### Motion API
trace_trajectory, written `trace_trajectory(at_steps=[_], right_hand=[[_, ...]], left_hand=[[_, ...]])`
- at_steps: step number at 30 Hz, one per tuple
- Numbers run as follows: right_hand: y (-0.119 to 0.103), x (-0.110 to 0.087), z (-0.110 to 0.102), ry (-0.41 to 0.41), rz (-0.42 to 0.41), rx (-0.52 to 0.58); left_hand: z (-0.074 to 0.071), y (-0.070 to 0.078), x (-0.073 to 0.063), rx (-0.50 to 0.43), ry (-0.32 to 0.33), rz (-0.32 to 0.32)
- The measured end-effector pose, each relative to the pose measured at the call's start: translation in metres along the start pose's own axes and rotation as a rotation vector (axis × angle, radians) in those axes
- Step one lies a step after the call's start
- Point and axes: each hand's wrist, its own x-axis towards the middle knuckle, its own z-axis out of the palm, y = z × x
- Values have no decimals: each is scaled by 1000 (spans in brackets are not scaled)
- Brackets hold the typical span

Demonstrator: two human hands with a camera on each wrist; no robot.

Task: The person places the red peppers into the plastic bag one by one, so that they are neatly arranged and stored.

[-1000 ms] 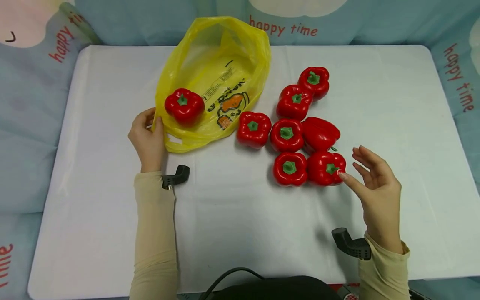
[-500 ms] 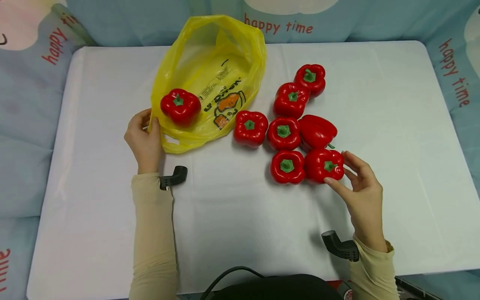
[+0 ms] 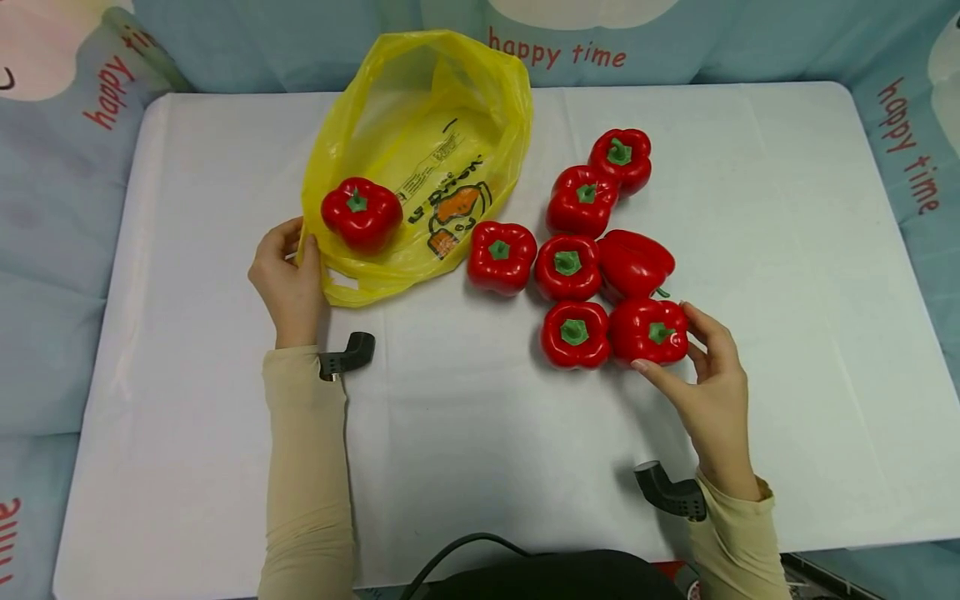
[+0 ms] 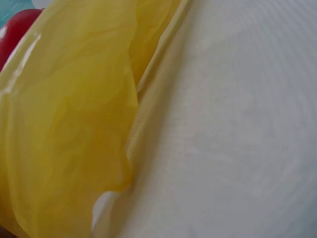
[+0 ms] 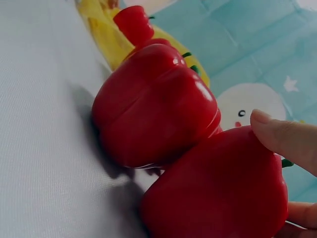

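Observation:
My left hand (image 3: pixel 287 279) grips the near-left rim of a yellow plastic bag (image 3: pixel 324 158), which lies with its mouth spread wide. Inside the bag sits one red bell pepper (image 3: pixel 363 215) with a green stem. At the near right of a cluster, my right hand (image 3: pixel 708 400) holds another red bell pepper (image 3: pixel 633 332) between thumb and fingers. In the right wrist view, the thumb (image 5: pixel 282 136) presses that pepper's upper side, with fingertips showing at its lower right. The left wrist view shows the bag's yellow side (image 4: pixel 69 124); the left hand is mostly hidden there.
Several other red bell peppers stand close together right of the bag, including one lying on its side (image 3: pixel 636 262) and one at the far end (image 3: pixel 621 162). All rest on a white-covered table (image 3: pixel 480 467). A blue printed curtain (image 3: pixel 712 42) borders the table.
My right hand has moved left from beside the cluster and taken hold of the near-right bell pepper. My left hand keeps its grip on the bag.

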Motion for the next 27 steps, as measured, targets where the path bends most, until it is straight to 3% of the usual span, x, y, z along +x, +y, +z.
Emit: trace_trajectory(at_steps=[12, 27], right_hand=[[-3, 0, -4, 16, -42, 19], [-22, 13, -23, -29, -170, 337]], left_hand=[[-1, 1, 0, 6, -16, -26], [0, 0, 0, 8, -12, -11]])
